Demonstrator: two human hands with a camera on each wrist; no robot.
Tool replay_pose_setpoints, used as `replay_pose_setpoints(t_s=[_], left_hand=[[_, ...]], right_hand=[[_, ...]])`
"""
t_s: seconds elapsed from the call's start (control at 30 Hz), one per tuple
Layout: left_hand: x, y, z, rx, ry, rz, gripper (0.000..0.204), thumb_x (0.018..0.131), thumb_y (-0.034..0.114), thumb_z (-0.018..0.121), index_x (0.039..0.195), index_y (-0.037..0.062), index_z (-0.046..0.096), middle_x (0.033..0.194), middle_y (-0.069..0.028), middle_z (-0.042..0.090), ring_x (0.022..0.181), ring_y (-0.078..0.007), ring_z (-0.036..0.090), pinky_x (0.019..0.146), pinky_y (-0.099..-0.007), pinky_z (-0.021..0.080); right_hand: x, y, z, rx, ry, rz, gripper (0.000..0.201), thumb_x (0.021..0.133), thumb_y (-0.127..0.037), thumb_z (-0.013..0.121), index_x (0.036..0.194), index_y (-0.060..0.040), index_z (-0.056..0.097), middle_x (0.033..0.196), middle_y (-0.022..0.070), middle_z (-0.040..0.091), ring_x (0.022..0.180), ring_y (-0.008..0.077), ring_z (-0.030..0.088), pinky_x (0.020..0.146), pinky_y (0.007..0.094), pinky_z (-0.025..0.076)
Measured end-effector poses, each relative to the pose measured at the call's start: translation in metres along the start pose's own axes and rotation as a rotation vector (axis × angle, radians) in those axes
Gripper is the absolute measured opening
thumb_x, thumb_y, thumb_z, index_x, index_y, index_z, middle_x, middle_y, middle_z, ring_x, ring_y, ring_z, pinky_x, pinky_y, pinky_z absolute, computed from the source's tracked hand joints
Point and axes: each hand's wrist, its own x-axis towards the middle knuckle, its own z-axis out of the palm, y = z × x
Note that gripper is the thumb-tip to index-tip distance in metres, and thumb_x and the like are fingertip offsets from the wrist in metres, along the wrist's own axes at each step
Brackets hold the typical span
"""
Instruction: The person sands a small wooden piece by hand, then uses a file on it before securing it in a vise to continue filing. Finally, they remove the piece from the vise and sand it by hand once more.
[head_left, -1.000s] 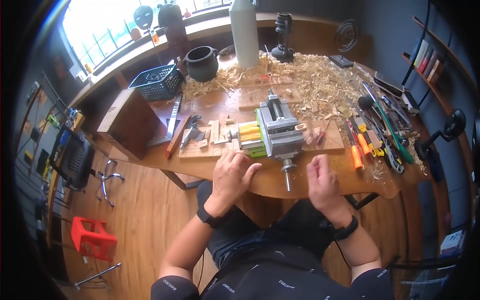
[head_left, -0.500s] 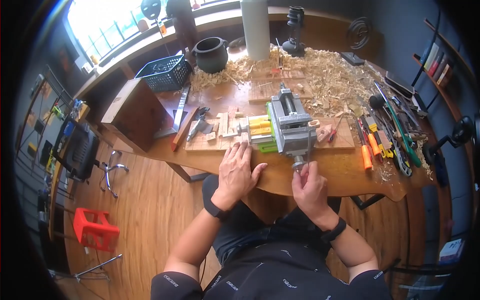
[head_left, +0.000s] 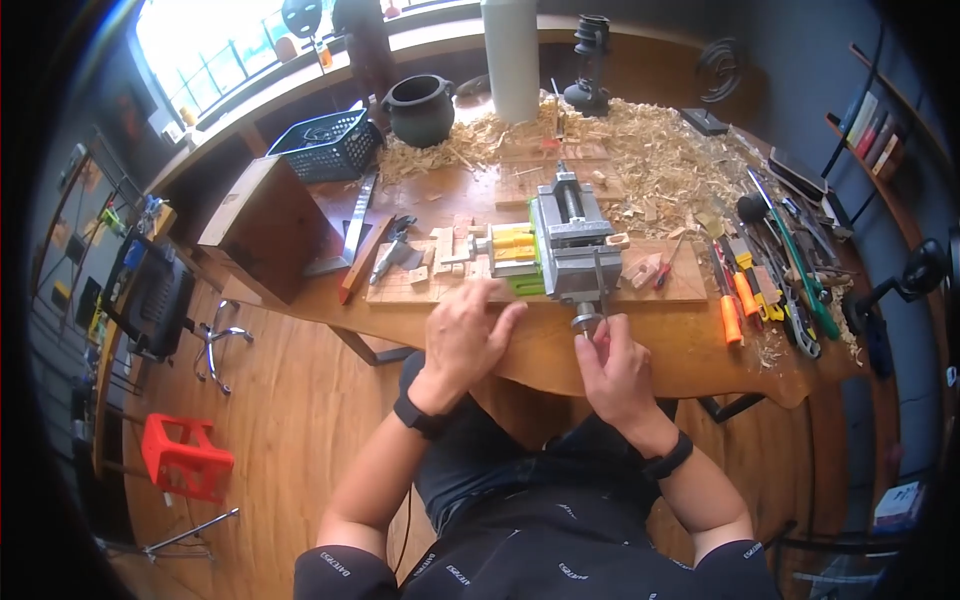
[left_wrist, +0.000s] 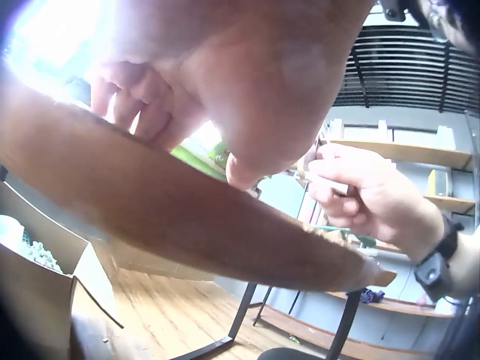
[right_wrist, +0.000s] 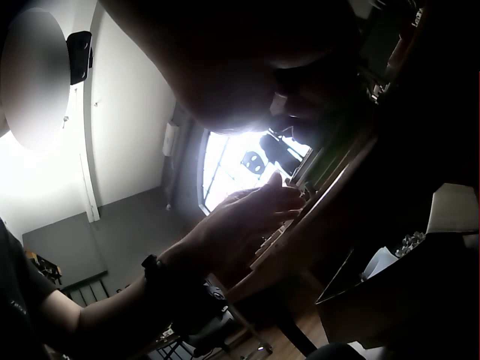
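Observation:
A grey metal bench vise (head_left: 575, 240) sits on a wooden board (head_left: 680, 285) near the table's front edge. My right hand (head_left: 615, 370) pinches the vise handle (head_left: 600, 270), a thin bar through the end of its screw, between thumb and fingers. In the left wrist view the right hand (left_wrist: 375, 184) shows the same pinch. To the left of the screw, my left hand (head_left: 465, 335) rests at the table edge with its thumb spread, holding nothing. Its fingers (left_wrist: 139, 97) lie over the edge in the left wrist view. Beside the vise is a yellow-and-green fixture (head_left: 515, 250) next to small wood pieces (head_left: 445, 255).
Chisels (head_left: 735, 310) and other hand tools lie at the right. Wood shavings (head_left: 660, 150) cover the back. At the left are a wooden box (head_left: 265, 230), a try square (head_left: 355, 225) and a blue basket (head_left: 330, 145). A dark pot (head_left: 420, 110) stands behind.
My right hand has moved from beside the vise screw onto its handle, and the bar has swung from pointing down to pointing up. The left hand stays at the table edge, shifting slightly.

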Motion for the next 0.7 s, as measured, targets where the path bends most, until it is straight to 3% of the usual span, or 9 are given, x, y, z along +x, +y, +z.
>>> replay_pose_setpoints(t_s=[0.03, 0.17, 0.23, 0.33, 0.4, 0.47, 0.5, 0.63, 0.7], left_hand=[[0.008, 0.002, 0.003, 0.055, 0.226, 0.136, 0.027, 0.090, 0.024, 0.077, 0.105, 0.0055, 0.065, 0.095, -0.0162, 0.067, 0.093, -0.0371, 0.065, 0.083, -0.0465, 0.052], [0.045, 0.041, -0.002, -0.126, 0.242, 0.224, 0.026, 0.095, 0.022, 0.071, 0.111, 0.0023, 0.067, 0.109, -0.0180, 0.070, 0.104, -0.0385, 0.065, 0.091, -0.0452, 0.052], [0.064, 0.055, 0.014, -0.129, 0.311, 0.382, 0.027, 0.095, 0.020, 0.068, 0.113, -0.0002, 0.066, 0.115, -0.0190, 0.068, 0.112, -0.0392, 0.062, 0.097, -0.0463, 0.050], [0.082, 0.056, 0.042, -0.120, 0.296, 0.380, 0.029, 0.096, 0.020, 0.064, 0.115, -0.0018, 0.066, 0.122, -0.0197, 0.067, 0.121, -0.0405, 0.059, 0.104, -0.0472, 0.047], [0.083, 0.057, 0.052, -0.173, 0.271, 0.339, 0.029, 0.096, 0.019, 0.063, 0.115, -0.0019, 0.068, 0.126, -0.0199, 0.068, 0.124, -0.0409, 0.059, 0.108, -0.0478, 0.045], [0.081, 0.057, 0.057, -0.304, 0.261, 0.229, 0.029, 0.096, 0.017, 0.063, 0.116, -0.0017, 0.070, 0.127, -0.0210, 0.068, 0.125, -0.0409, 0.060, 0.109, -0.0472, 0.045], [0.081, 0.056, 0.057, -0.281, 0.294, 0.257, 0.028, 0.095, 0.015, 0.062, 0.115, -0.0011, 0.071, 0.125, -0.0214, 0.070, 0.123, -0.0411, 0.063, 0.107, -0.0466, 0.047], [0.083, 0.054, 0.059, -0.219, 0.344, 0.317, 0.026, 0.093, 0.013, 0.061, 0.112, -0.0009, 0.072, 0.119, -0.0204, 0.072, 0.115, -0.0411, 0.066, 0.102, -0.0465, 0.051], [0.081, 0.055, 0.058, -0.208, 0.334, 0.313, 0.027, 0.093, 0.013, 0.060, 0.112, -0.0009, 0.072, 0.119, -0.0207, 0.072, 0.115, -0.0415, 0.066, 0.102, -0.0467, 0.051]], right_hand=[[0.000, 0.002, -0.007, 0.008, 0.005, 0.023, 0.014, 0.099, -0.013, 0.060, 0.101, -0.0030, 0.050, 0.071, 0.0184, 0.061, 0.066, 0.0425, 0.065, 0.060, 0.0491, 0.048], [0.010, 0.002, -0.034, -0.042, 0.093, 0.011, 0.013, 0.104, -0.013, 0.050, 0.107, -0.0011, 0.053, 0.080, 0.0220, 0.062, 0.076, 0.0433, 0.065, 0.068, 0.0493, 0.049], [0.016, -0.001, -0.042, -0.055, 0.086, 0.015, 0.013, 0.104, -0.012, 0.049, 0.108, -0.0006, 0.053, 0.082, 0.0226, 0.063, 0.078, 0.0434, 0.065, 0.069, 0.0491, 0.048], [0.021, 0.005, -0.049, -0.091, 0.092, 0.015, 0.020, 0.104, -0.009, 0.047, 0.118, 0.0015, 0.056, 0.092, 0.0259, 0.067, 0.085, 0.0449, 0.066, 0.075, 0.0501, 0.050], [0.024, 0.017, -0.050, -0.143, 0.153, -0.185, 0.034, 0.103, -0.007, 0.048, 0.135, 0.0018, 0.055, 0.104, 0.0293, 0.069, 0.094, 0.0457, 0.068, 0.082, 0.0512, 0.052], [0.020, 0.011, -0.055, -0.175, 0.125, -0.170, 0.040, 0.102, -0.006, 0.048, 0.141, 0.0012, 0.053, 0.107, 0.0298, 0.069, 0.095, 0.0455, 0.068, 0.083, 0.0508, 0.053], [0.019, 0.006, -0.057, -0.204, 0.097, -0.162, 0.045, 0.101, -0.004, 0.048, 0.146, 0.0006, 0.050, 0.110, 0.0302, 0.070, 0.097, 0.0453, 0.069, 0.085, 0.0504, 0.054], [0.017, -0.003, -0.058, -0.281, 0.113, -0.188, 0.051, 0.095, -0.002, 0.052, 0.146, -0.0005, 0.053, 0.096, 0.0249, 0.072, 0.083, 0.0424, 0.070, 0.076, 0.0483, 0.056], [0.018, -0.007, -0.058, -0.488, 0.095, -0.196, 0.057, 0.087, -0.002, 0.058, 0.144, -0.0006, 0.056, 0.082, 0.0192, 0.069, 0.070, 0.0371, 0.068, 0.066, 0.0461, 0.056]])
